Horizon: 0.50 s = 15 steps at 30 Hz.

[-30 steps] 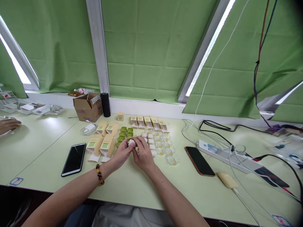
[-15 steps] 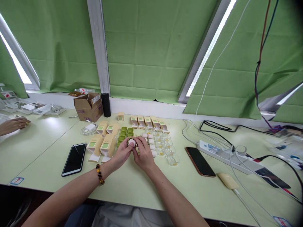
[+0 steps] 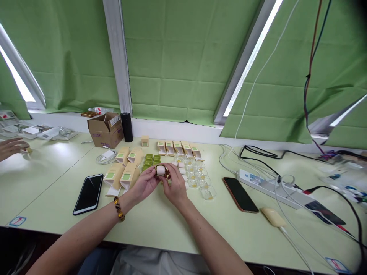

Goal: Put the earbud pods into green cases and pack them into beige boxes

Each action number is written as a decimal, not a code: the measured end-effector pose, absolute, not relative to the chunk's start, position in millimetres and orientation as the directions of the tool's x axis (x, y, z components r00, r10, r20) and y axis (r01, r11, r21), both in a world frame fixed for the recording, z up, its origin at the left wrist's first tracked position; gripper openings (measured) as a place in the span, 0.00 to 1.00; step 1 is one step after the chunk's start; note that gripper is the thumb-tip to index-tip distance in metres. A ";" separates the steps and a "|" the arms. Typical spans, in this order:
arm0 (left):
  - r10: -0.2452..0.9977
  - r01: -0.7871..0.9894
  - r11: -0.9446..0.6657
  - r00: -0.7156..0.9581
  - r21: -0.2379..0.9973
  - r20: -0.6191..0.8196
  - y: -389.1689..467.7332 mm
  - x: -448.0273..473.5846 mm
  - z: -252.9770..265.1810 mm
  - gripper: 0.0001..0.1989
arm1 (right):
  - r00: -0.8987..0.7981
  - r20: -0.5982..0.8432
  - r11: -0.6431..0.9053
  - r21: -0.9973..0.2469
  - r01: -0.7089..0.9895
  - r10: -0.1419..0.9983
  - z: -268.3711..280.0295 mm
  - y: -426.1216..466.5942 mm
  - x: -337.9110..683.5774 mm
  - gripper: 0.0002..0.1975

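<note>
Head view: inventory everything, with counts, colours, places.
Held piece: one, pale, centre
Cups: several, green, centre
Clear cups: several, colourless, centre
Rolls: several, whitish, centre
Cartons: ten, beige, left and back
Cardboard box: one, brown, back left
Cylinder: one, black, back left
Phones: two, dark, left and right
Power strip: one, white, right
Cables: several, mixed, mostly right
Gadget: one, cream, right
Curtains: several, green, behind
Co-worker's hand: one, bare, left
Left hand: one, bare, centre
Right hand: one, bare, centre
</note>
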<state>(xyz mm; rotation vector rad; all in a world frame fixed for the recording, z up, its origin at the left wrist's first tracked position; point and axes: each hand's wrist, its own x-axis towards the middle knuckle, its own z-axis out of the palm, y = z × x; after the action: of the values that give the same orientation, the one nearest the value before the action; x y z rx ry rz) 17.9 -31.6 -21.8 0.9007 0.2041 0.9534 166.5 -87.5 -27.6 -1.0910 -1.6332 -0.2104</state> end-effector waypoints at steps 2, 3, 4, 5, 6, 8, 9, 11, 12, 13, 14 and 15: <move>0.769 -0.620 0.267 0.599 0.738 0.225 -31.1 17.1 -20.2 0.15 | 0.020 0.858 0.538 -0.340 0.772 0.513 -26.3 -88.3 167.6 0.23; 0.767 -0.622 0.261 0.598 0.739 0.233 -31.2 16.8 -19.6 0.15 | 0.010 0.868 0.524 -0.309 0.794 0.497 -26.0 -88.6 168.4 0.22; 0.765 -0.621 0.252 0.598 0.742 0.241 -31.3 16.5 -19.3 0.16 | 0.001 0.877 0.510 -0.281 0.813 0.481 -26.0 -88.9 169.2 0.22; 0.762 -0.619 0.245 0.599 0.747 0.246 -31.6 16.3 -19.2 0.17 | -0.004 0.885 0.498 -0.259 0.827 0.466 -26.2 -89.2 169.9 0.22; 0.760 -0.617 0.243 0.600 0.748 0.248 -32.0 16.2 -19.2 0.17 | -0.003 0.892 0.490 -0.245 0.837 0.451 -26.5 -89.3 170.5 0.21; 0.762 -0.624 0.252 0.599 0.740 0.246 -33.0 16.1 -19.2 0.17 | 0.004 0.905 0.488 -0.234 0.841 0.426 -27.0 -89.5 171.1 0.20; 0.765 -0.628 0.255 0.596 0.735 0.244 -33.5 16.0 -19.1 0.17 | 0.008 0.908 0.490 -0.234 0.839 0.420 -27.0 -89.6 171.1 0.20; 0.774 -0.631 0.244 0.584 0.736 0.244 -34.1 15.4 -18.4 0.17 | 0.007 0.903 0.490 -0.240 0.838 0.430 -25.3 -90.4 170.9 0.20; 0.780 -0.628 0.229 0.576 0.744 0.245 -34.0 14.8 -18.0 0.17 | 0.002 0.895 0.486 -0.244 0.839 0.446 -23.3 -91.3 171.0 0.22; 0.789 -0.622 0.207 0.563 0.755 0.248 -33.4 14.1 -17.7 0.18 | -0.007 0.885 0.479 -0.244 0.843 0.465 -20.4 -92.6 171.4 0.23; 0.801 -0.615 0.176 0.543 0.769 0.251 -32.3 13.2 -17.6 0.19 | -0.021 0.875 0.469 -0.240 0.850 0.485 -16.8 -94.7 172.3 0.24; 0.820 -0.605 0.131 0.512 0.785 0.258 -30.7 12.4 -17.8 0.21 | -0.037 0.861 0.455 -0.231 0.860 0.507 -12.5 -97.4 173.9 0.25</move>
<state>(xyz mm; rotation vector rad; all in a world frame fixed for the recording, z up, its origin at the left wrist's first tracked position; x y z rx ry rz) 12.4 -30.7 -17.8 0.9907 0.2599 1.0514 173.9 -97.4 -12.5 -1.1896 -1.6923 -0.4363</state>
